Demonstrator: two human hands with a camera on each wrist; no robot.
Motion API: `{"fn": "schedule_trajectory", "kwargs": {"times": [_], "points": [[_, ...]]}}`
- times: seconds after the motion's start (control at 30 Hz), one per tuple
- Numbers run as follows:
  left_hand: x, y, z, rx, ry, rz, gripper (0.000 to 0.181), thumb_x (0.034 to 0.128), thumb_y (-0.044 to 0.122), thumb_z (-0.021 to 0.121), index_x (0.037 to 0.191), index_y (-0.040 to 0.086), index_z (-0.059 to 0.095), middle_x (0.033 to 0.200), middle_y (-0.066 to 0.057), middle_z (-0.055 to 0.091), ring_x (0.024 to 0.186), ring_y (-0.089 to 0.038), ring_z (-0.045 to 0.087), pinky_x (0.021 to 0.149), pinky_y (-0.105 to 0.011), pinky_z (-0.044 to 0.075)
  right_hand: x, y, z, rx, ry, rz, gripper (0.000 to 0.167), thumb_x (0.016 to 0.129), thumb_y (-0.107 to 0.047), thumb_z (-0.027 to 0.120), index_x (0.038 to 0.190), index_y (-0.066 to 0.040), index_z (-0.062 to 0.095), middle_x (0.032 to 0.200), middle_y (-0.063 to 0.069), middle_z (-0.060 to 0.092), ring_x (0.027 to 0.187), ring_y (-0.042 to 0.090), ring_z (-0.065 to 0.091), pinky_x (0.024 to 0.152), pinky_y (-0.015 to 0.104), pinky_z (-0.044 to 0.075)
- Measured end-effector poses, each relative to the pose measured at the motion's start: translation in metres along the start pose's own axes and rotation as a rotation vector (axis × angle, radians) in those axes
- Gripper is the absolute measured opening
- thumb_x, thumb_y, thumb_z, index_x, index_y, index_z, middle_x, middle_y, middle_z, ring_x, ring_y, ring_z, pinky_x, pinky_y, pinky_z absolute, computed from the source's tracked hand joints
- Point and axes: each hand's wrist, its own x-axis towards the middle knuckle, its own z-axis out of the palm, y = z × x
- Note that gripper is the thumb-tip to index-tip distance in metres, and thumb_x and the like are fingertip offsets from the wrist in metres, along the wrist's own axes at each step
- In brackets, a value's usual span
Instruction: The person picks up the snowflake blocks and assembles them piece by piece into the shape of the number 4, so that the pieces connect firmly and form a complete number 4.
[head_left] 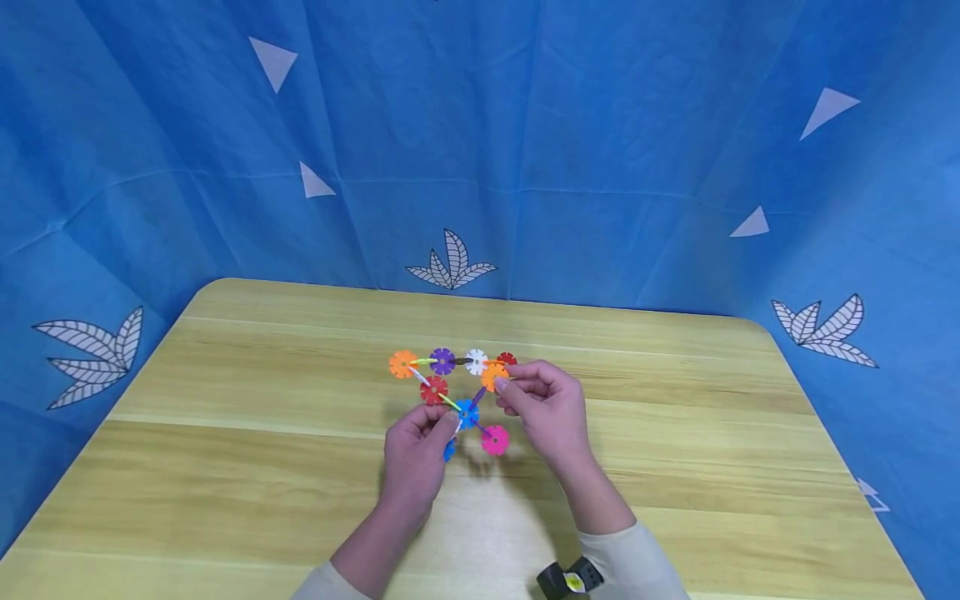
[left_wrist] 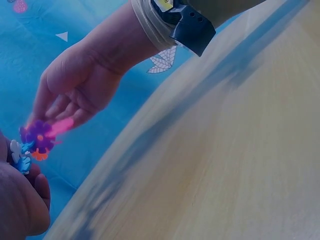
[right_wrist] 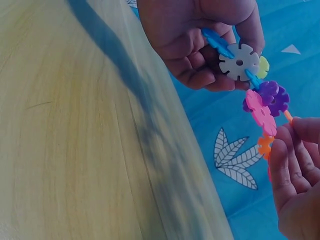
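Observation:
A linked toy of interlocking plastic notched discs is held up over the table between both hands. In the head view it forms a closed loop, with an orange disc, a purple disc, a white disc and a red disc. My left hand pinches the lower part, beside a blue disc; the right wrist view shows a white disc at its fingers. My right hand pinches an orange disc on the right side. A pink disc sticks out at the bottom.
The wooden table spreads beneath the hands. Behind it hangs a blue cloth printed with leaves and triangles. A black wrist camera is strapped at the right sleeve.

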Motion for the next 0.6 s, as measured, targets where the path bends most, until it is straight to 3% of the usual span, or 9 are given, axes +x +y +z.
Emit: {"fn": "schedule_trajectory", "kwargs": {"times": [0.13, 0.4, 0.6], "points": [[-0.0006, -0.0002, -0.0002, -0.004, -0.009, 0.001, 0.01, 0.0928, 0.006, 0.068, 0.09, -0.003, 0.066, 0.078, -0.014, 0.059, 0.065, -0.014, 0.049, 0.054, -0.021, 0.043, -0.0001, 0.0018, -0.0007, -0.006, 0.006, -0.015, 0.012, 0.084, 0.009, 0.074, 0.095, 0.006, 0.07, 0.08, 0.018, 0.07, 0.065, 0.026, 0.07, 0.063, 0.039, 0.06], [-0.0009, 0.0003, -0.0007, -0.003, -0.012, 0.003, 0.01, 0.0928, 0.005, 0.067, 0.09, -0.004, 0.066, 0.081, -0.019, 0.06, 0.065, -0.014, 0.051, 0.054, -0.021, 0.044, -0.0039, 0.0039, 0.0022, -0.017, -0.006, -0.004, 0.009, 0.085, 0.009, 0.074, 0.092, 0.006, 0.071, 0.081, 0.017, 0.071, 0.068, 0.033, 0.07, 0.065, 0.041, 0.06], [-0.0009, 0.001, -0.0013, -0.003, -0.008, 0.0, 0.009, 0.0925, 0.003, 0.066, 0.089, -0.005, 0.066, 0.082, -0.019, 0.061, 0.067, -0.016, 0.052, 0.055, -0.021, 0.044, -0.0055, 0.0045, 0.0055, 0.005, 0.0, -0.025, 0.008, 0.084, 0.011, 0.072, 0.091, 0.01, 0.068, 0.081, 0.019, 0.07, 0.066, 0.022, 0.069, 0.065, 0.036, 0.06]]}}
